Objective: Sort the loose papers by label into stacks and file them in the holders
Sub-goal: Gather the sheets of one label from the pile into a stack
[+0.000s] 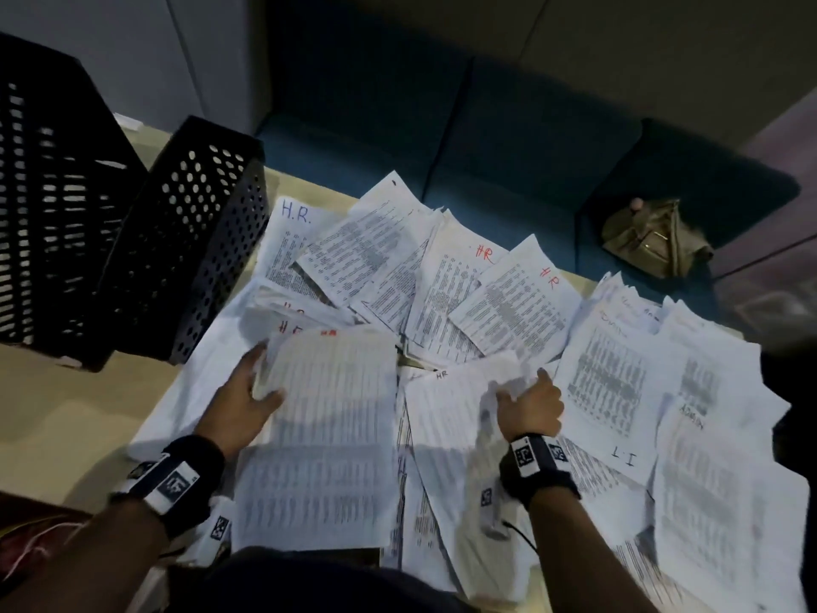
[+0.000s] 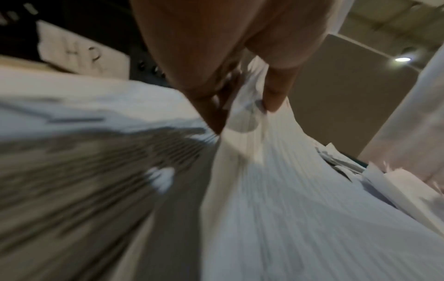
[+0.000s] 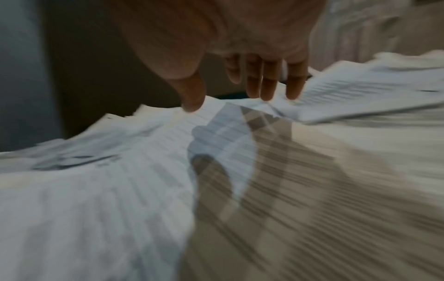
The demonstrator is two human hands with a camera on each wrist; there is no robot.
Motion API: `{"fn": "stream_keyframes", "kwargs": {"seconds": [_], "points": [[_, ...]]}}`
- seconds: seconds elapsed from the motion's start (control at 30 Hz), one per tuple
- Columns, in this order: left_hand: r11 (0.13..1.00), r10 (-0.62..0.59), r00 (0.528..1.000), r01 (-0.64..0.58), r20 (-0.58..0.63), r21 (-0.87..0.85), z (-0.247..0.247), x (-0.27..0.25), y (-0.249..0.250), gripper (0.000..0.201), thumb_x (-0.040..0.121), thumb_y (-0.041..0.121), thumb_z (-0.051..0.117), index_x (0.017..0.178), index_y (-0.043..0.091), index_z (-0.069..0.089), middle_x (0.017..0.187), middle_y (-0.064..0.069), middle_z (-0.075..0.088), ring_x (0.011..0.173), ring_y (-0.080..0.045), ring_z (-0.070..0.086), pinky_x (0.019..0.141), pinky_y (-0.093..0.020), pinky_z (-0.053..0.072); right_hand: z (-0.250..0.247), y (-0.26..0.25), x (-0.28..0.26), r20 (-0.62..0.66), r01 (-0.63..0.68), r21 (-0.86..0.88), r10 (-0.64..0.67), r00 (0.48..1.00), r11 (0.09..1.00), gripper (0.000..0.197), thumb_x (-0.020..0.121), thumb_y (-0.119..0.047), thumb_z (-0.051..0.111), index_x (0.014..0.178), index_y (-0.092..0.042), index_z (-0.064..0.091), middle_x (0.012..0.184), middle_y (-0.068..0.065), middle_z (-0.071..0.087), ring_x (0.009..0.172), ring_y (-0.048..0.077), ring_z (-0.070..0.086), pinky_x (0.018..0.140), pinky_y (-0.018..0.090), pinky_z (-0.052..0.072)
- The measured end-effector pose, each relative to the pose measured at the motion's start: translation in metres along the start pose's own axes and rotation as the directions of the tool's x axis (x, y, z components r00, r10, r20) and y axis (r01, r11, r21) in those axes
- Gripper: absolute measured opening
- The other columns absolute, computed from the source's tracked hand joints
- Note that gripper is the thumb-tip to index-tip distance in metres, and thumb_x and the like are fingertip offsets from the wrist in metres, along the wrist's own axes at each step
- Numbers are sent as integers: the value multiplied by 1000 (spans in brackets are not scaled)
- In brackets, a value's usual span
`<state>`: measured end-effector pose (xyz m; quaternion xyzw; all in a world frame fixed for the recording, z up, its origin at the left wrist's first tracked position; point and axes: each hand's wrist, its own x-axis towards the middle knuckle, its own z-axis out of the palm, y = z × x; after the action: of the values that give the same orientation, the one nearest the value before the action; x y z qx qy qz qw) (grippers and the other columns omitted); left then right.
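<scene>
Loose printed papers marked HR, I.T and ADMIN cover the table. My left hand grips the upper left edge of a stack of papers lifted off the pile; in the left wrist view the thumb and fingers of the left hand pinch the stack. My right hand rests on a sheet marked HR. In the right wrist view the right hand has straight fingers touching the papers. Two black perforated holders stand at the left.
A bare strip of beige table lies at the near left. A teal sofa runs behind the table with an olive bag on it. A white sheet marked HR shows against the dark holder.
</scene>
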<state>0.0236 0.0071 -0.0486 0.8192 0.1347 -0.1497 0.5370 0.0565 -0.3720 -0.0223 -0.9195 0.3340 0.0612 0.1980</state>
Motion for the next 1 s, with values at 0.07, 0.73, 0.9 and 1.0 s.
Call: {"fn": "stream_keyframes", "kwargs": {"seconds": [0.07,0.73,0.9,1.0], "points": [[977,-142,989,134,33,165,5,-3,-10,48,90,19,64,135,15,49,132,-10,58,117,-26,57,92,-32,44,3,32,2,128,-100,-59,106,986,993,89,80,-46,68,146,-11,21,145,17,37,130,37,39,104,52,37],[952,-290,957,291,-22,92,9,-2,-14,36,92,22,59,125,8,58,121,-15,63,112,-33,57,88,-35,41,28,38,-60,337,279,231,-346,876,932,23,93,-17,51,114,-15,57,100,4,65,88,23,60,72,26,44],[970,-223,971,230,-85,84,4,0,-9,35,93,15,57,126,4,56,120,-17,63,115,-34,56,91,-36,40,33,59,-21,125,99,-76,-89,988,992,39,81,-34,52,112,-13,63,117,8,57,109,32,54,88,34,45],[952,-249,964,261,-90,161,3,3,-12,35,93,16,56,125,2,56,118,-21,63,111,-37,57,90,-37,41,34,57,-21,122,72,-148,-54,991,986,42,80,-36,52,112,-12,62,121,11,57,112,34,52,85,37,47]]}}
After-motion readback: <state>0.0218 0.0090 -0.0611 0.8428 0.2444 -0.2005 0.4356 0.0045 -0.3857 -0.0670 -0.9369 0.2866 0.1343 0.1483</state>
